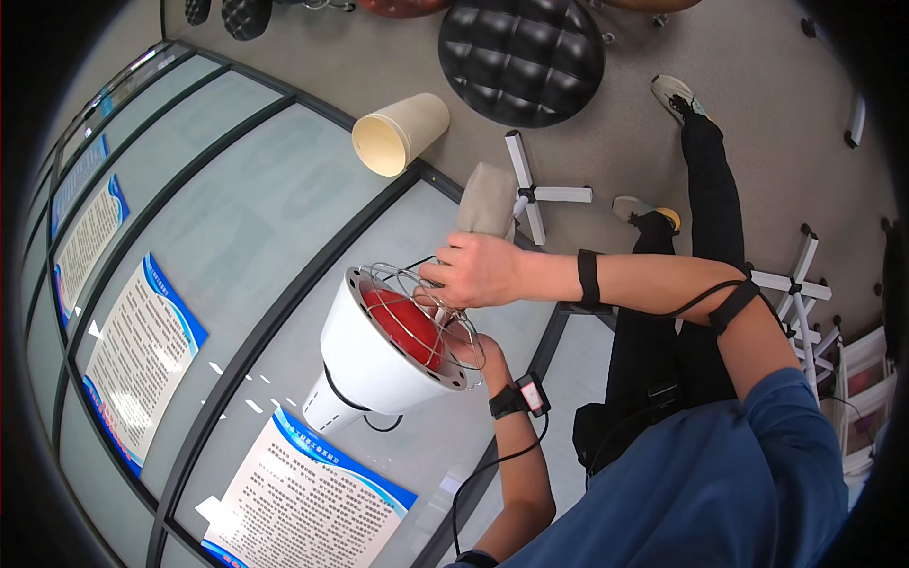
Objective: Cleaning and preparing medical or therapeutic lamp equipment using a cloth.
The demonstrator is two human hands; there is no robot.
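A white heat lamp [355,369] with a red bulb [401,323] lies tilted on the glass-topped table, its opening towards me. A wire guard [472,341] sits askew over the opening. My right hand [472,271] has its fingers curled around the guard's upper wires. From below, my left hand [477,349] reaches in behind the wires, its fingertips close to those of my right. Its grip is largely hidden. A folded grey cloth [488,199] shows just beyond my right hand; I cannot tell whether the hand holds it.
The table's dark metal frame [284,291] divides its glass panels. Printed sheets [312,490] with writing show at the panels. A cream bin [405,131] is by the table's edge. A black tufted stool [522,60] and white stool legs [561,194] are on the floor near my feet.
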